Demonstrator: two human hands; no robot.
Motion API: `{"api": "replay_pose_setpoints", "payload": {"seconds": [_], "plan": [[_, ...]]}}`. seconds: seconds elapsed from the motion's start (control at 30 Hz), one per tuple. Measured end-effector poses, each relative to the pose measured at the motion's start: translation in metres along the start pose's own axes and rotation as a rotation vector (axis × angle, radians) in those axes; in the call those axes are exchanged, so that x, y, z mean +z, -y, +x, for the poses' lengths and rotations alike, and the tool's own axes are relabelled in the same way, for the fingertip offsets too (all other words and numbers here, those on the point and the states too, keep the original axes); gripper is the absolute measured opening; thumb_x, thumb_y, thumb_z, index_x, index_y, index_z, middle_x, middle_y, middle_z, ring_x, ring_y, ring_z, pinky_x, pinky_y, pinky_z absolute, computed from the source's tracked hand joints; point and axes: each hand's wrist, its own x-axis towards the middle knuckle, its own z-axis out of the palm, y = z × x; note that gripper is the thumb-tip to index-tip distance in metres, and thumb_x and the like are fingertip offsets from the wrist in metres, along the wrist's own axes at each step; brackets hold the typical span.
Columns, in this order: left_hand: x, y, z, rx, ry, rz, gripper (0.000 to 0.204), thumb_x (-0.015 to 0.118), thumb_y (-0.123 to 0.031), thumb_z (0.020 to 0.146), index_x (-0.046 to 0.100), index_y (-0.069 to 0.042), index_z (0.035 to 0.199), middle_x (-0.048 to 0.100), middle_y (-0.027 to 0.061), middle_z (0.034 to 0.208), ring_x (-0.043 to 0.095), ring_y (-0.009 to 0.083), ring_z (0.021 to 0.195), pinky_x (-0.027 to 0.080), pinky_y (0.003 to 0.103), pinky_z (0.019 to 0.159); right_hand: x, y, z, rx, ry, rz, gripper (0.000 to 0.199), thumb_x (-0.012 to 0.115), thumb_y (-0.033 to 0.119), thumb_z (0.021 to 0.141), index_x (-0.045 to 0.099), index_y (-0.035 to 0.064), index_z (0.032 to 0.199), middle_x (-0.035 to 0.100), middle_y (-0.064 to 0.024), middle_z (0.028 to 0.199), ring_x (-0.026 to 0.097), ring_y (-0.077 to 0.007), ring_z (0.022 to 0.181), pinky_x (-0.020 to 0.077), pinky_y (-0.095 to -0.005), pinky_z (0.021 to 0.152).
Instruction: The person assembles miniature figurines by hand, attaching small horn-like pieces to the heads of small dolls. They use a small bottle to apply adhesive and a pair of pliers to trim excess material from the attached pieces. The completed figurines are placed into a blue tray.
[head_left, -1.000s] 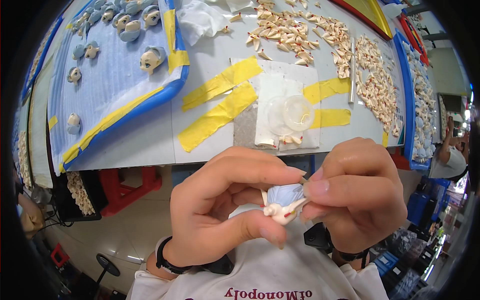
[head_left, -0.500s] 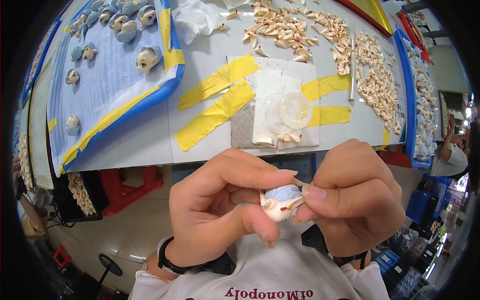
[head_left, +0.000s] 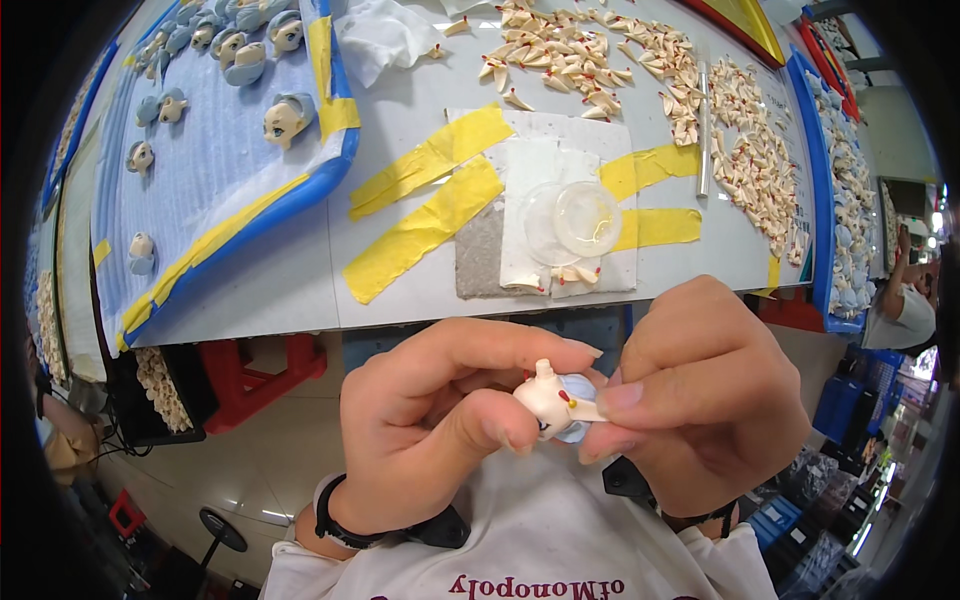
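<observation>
In front of my chest, my left hand (head_left: 415,410) curls its thumb and fingers around a small doll head (head_left: 543,402) with pale blue hair. The head is tilted, with a short stub pointing up and part of a painted eye showing low down. From the other side my right hand (head_left: 705,395) pinches the outer end of a pointed cream ear piece (head_left: 584,409) between thumb and fingertips. The ear's inner end touches the side of the head, where small red and gold details show. My fingers hide the rest of the head.
A blue-rimmed tray (head_left: 330,180) holds several doll heads at the left. Loose ear pieces (head_left: 555,50) lie in heaps across the far table. Yellow tape (head_left: 425,230) and a round clear dish (head_left: 587,220) are nearer. Another blue tray (head_left: 822,200) of blue-haired parts stands at the right.
The doll head has turned in my left hand, so its stub now points up and an eye shows. My right hand still pinches at its side, with more of the ear piece visible.
</observation>
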Motion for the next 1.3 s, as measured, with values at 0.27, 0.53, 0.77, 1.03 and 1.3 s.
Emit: {"api": "replay_pose_setpoints", "payload": {"seconds": [0.27,0.53,0.77,1.03,1.3], "plan": [[-0.002,0.002,0.002,0.05,0.052,-0.089,0.045,0.067,-0.034,0.079,0.054,0.005,0.099,0.059,0.0196,0.095,0.061,0.0241,0.086,0.049,0.031,0.074,0.0,-0.002,-0.004,-0.036,-0.018,-0.107,0.028,0.075,0.007,0.068,0.055,0.0085,0.088,0.056,-0.0054,0.076,0.051,-0.0147,0.063,0.0371,-0.0271,0.058],[-0.02,0.011,0.013,0.555,0.259,0.277,0.036,0.072,-0.014,0.074,0.05,0.001,0.099,0.052,0.0216,0.103,0.06,0.0268,0.084,0.053,0.038,0.077,0.002,0.0,-0.005,-0.023,-0.057,-0.109,0.026,0.073,0.003,0.068,0.055,0.0087,0.087,0.054,-0.0054,0.077,0.05,-0.0141,0.061,0.0363,-0.0266,0.057],[-0.02,0.011,0.015,0.583,0.318,0.25,0.033,0.068,-0.002,0.074,0.049,0.0,0.1,0.048,0.0234,0.106,0.058,0.0289,0.091,0.053,0.041,0.079,0.002,0.0,-0.006,-0.037,-0.065,-0.122,0.025,0.071,0.001,0.067,0.055,0.0092,0.085,0.053,-0.0047,0.077,0.049,-0.0134,0.061,0.0353,-0.0262,0.056],[-0.017,0.008,0.014,0.619,0.275,0.279,0.038,0.067,0.001,0.072,0.045,0.001,0.102,0.048,0.0217,0.104,0.057,0.0301,0.095,0.052,0.044,0.081,0.001,0.001,-0.007,0.009,-0.058,-0.057,0.027,0.071,0.002,0.069,0.053,0.0072,0.089,0.053,-0.0075,0.081,0.05,-0.015,0.066,0.0394,-0.0259,0.058],[-0.013,0.012,0.012,0.558,0.274,0.18,0.04,0.066,0.004,0.07,0.044,0.002,0.104,0.046,0.0194,0.103,0.058,0.0336,0.094,0.052,0.043,0.081,-0.003,0.002,-0.011,0.025,-0.031,-0.016,0.025,0.071,0.003,0.07,0.054,0.0059,0.089,0.053,-0.0086,0.082,0.053,-0.0164,0.07,0.0419,-0.0263,0.06]]}}
